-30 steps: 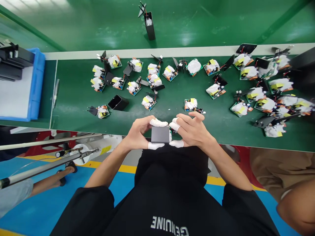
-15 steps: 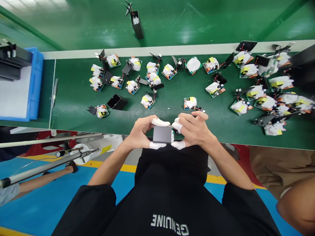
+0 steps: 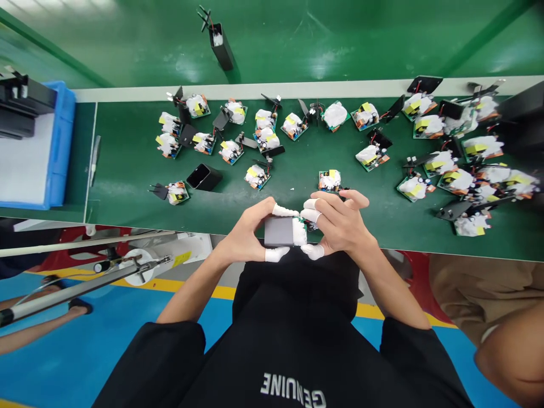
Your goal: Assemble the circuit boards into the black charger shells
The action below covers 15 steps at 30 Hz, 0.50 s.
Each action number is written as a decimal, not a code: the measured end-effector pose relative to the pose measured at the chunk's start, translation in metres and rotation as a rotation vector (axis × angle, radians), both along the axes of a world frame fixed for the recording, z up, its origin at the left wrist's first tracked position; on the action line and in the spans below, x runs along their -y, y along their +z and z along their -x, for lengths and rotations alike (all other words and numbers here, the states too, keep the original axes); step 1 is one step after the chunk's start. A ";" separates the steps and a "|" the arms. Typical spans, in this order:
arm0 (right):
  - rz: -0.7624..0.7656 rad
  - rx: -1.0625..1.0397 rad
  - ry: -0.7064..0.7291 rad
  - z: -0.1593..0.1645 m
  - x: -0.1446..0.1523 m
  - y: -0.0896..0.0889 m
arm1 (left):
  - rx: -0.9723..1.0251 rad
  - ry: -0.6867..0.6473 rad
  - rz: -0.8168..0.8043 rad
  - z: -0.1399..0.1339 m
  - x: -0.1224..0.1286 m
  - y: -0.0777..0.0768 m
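Just above the table's near edge, my left hand (image 3: 251,231) grips a black rectangular housing (image 3: 278,231), thumb and fingers on opposite sides. A circuit board (image 3: 300,231) with a white covering sticks partly out of the housing's right end. My right hand (image 3: 338,222) pinches that board between finger and thumb, both in white finger cots. Some dark parts show beside its fingers, mostly hidden. Beyond the right hand lies another circuit board (image 3: 329,180), and to the left an open black housing (image 3: 204,177) rests on its side.
Several white-covered boards (image 3: 264,137) with wired black plates spread over the green table (image 3: 293,212), crowding at right. A blue tray (image 3: 63,147) with black housings stands at left. One filled housing (image 3: 221,48) stands beyond the pale strip. A person's leg (image 3: 46,328) shows at lower left.
More of the white-covered board shows outside the housing, at its right end. My right hand has shifted slightly right. The person at lower left has moved left.
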State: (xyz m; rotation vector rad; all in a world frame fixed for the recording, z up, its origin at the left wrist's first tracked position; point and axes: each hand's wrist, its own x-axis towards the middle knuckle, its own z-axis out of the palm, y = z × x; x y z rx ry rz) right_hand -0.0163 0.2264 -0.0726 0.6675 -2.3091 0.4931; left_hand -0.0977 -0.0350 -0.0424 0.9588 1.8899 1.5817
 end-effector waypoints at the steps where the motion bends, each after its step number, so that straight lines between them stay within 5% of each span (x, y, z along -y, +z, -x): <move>1: -0.009 -0.016 -0.054 -0.004 0.001 0.003 | 0.000 0.033 -0.016 -0.002 -0.002 -0.002; 4: 0.114 -0.112 -0.307 -0.028 0.014 0.010 | 0.080 0.202 -0.162 -0.010 -0.007 -0.012; 7: 0.543 0.038 -0.427 -0.060 0.046 0.012 | 0.158 0.346 -0.241 -0.023 -0.012 -0.019; 11: 0.996 0.586 -0.227 -0.075 0.086 0.009 | 0.195 0.331 -0.271 -0.039 -0.016 -0.018; 15: 1.268 0.610 -0.011 -0.059 0.095 0.003 | 0.132 0.264 -0.263 -0.048 -0.010 -0.015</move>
